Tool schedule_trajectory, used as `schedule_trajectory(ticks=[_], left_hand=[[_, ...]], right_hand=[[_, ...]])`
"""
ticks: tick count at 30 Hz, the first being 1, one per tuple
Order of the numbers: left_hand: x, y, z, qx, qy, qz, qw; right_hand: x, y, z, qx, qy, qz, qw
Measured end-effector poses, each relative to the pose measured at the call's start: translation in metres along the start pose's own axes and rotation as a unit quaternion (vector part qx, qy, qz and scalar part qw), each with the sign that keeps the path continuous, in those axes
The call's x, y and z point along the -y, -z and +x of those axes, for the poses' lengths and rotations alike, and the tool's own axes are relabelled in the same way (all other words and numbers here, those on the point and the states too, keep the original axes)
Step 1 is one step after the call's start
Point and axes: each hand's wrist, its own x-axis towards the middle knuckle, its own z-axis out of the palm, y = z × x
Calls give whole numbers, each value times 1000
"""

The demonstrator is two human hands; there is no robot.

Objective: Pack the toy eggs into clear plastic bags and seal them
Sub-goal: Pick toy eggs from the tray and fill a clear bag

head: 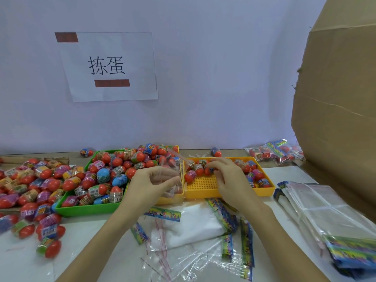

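My left hand (148, 184) pinches a clear plastic bag (173, 171) and holds it up over the seam between the trays. My right hand (225, 176) reaches into the yellow tray (203, 190), its fingers curled round a red toy egg (210, 169) among several others. A green tray (85, 209) to the left is heaped with wrapped toy eggs (114, 165). More loose eggs (30, 184) cover the table at the far left.
Empty clear bags with colourful header cards (223, 231) lie scattered in front of me. A stack of fresh bags (325, 208) sits at the right. Sealed packed bags (274, 151) lie at the back right beside a large cardboard box (335, 98). A paper sign (107, 66) hangs on the wall.
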Motion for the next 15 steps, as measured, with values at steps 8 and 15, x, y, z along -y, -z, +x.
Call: schedule_trajectory(ticks=[8, 15], left_hand=[[-1, 2, -1, 11, -6, 3, 1000], [-1, 1, -1, 21, -12, 0, 1000]], right_hand=[[15, -14, 0, 103, 82, 20, 991], [16, -22, 1, 76, 41, 1, 996]])
